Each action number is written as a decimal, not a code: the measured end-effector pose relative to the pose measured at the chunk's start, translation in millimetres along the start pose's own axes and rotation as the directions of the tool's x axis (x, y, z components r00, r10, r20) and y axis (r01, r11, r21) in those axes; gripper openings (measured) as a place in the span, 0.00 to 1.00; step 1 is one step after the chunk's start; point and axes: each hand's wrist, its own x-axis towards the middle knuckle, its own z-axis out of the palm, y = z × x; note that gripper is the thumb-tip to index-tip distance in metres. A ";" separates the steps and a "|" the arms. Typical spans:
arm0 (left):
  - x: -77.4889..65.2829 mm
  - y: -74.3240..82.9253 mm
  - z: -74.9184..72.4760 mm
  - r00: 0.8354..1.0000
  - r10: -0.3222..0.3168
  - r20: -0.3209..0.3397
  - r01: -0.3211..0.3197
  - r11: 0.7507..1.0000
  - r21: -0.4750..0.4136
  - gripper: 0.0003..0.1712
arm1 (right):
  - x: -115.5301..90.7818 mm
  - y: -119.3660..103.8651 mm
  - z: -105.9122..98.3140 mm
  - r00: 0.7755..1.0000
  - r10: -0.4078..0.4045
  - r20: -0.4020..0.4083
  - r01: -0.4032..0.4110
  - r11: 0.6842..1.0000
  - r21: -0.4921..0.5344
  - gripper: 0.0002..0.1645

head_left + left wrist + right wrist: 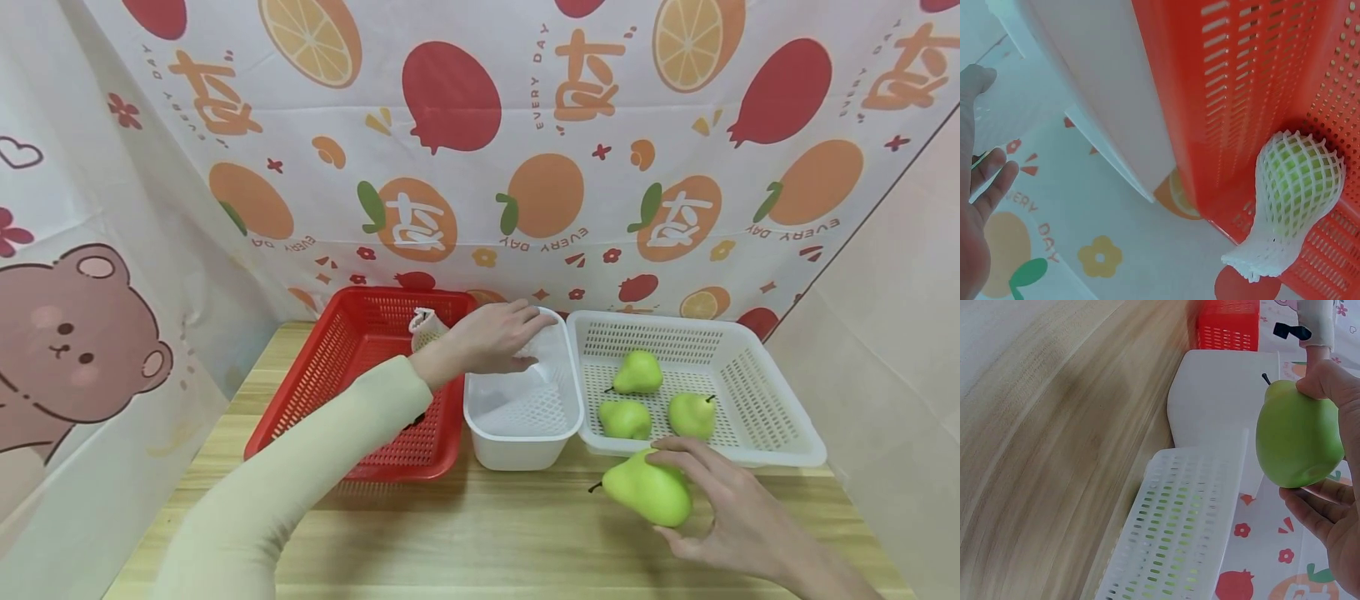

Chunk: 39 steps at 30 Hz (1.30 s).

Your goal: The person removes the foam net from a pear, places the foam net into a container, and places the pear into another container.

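My right hand (720, 508) holds a green pear (651, 492) between thumb and fingers, over the table in front of the white basket. The pear's dark stem points left in the head view. Reaching across the red basket, my left hand (501, 337) is over the narrow white bin (480, 429), its thumb and fingers apart in the left wrist view. White foam netting (532, 412) lies inside that bin. A pear in a white foam net (1297, 181) rests in the red basket (296, 392), partly hidden by my left arm in the head view.
Three bare green pears, one of them the back pear (639, 372), lie in the white basket (765, 408) on the right. The containers stand side by side on the wooden table (480, 533). A fruit-print cloth (480, 208) hangs behind them.
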 end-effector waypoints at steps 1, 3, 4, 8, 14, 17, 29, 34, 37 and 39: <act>1.1 -1.7 0.4 1.000 0.001 -0.004 -0.001 1.000 0.001 0.37 | 0.1 0.0 0.1 1.000 -0.001 -0.001 0.001 1.000 0.000 0.49; 3.6 -4.9 1.3 1.000 0.005 -0.013 -0.005 1.000 0.013 0.36 | 0.0 0.3 0.3 1.000 -0.005 -0.006 0.005 1.000 0.002 0.48; 4.8 -6.1 1.5 1.000 0.005 -0.016 -0.004 1.000 0.018 0.36 | 0.0 0.7 0.5 1.000 -0.008 -0.009 0.008 1.000 0.004 0.47; 10.0 -8.6 0.2 1.000 0.012 -0.009 -0.012 0.998 0.057 0.36 | -0.2 1.1 0.6 1.000 0.003 -0.006 -0.003 1.000 0.001 0.47; 16.0 -11.7 -4.9 0.999 0.049 0.020 -0.051 0.988 0.143 0.34 | 0.8 1.0 0.6 1.000 0.014 0.001 -0.014 1.000 -0.005 0.52; 17.4 -13.7 -7.4 0.998 0.048 0.028 -0.052 0.988 0.145 0.32 | 0.8 0.5 0.4 1.000 0.021 0.008 -0.021 1.000 -0.011 0.52; 25.7 -22.5 2.2 0.996 0.040 0.080 -0.055 0.977 0.204 0.32 | -0.3 2.6 0.3 1.000 0.025 0.018 -0.025 0.999 -0.025 0.49; 28.2 -27.1 15.7 0.992 -0.005 0.126 -0.021 0.979 0.202 0.38 | -0.4 3.8 0.8 1.000 0.010 0.002 -0.010 1.000 -0.015 0.49; 30.3 -28.5 22.8 0.991 -0.024 0.131 -0.002 0.982 0.190 0.41 | -0.2 4.5 1.3 1.000 -0.012 -0.014 0.012 1.000 -0.010 0.49; 31.9 -28.5 26.9 0.990 -0.030 0.136 0.005 0.983 0.182 0.43 | -0.1 4.7 1.4 0.999 -0.025 -0.022 0.025 1.000 -0.009 0.48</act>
